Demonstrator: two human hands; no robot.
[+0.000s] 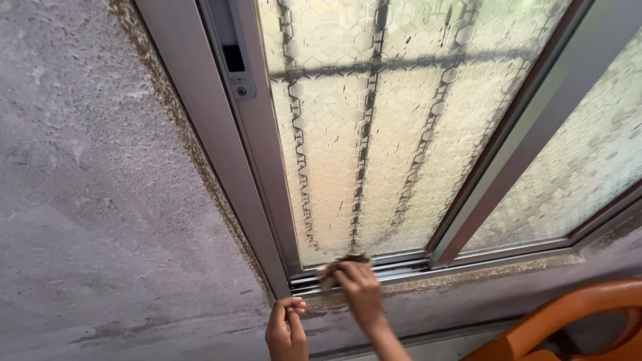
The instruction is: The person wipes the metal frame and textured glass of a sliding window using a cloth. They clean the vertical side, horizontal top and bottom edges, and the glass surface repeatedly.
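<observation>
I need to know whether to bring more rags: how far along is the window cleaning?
Little looks done: the patterned glass pane is speckled with dark streaks. In hand: the right hand presses a dirty rag into the bottom window track; the left hand is curled near the frame's corner. Left: glass, track, grimy sill edge.

Head view, close, toward window (pixel 374 134)

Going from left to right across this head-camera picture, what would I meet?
Rough grey wall → window frame → latch → patterned frosted pane → middle frame bar → second pane; below, left hand → right hand holding a rag → orange chair.
</observation>
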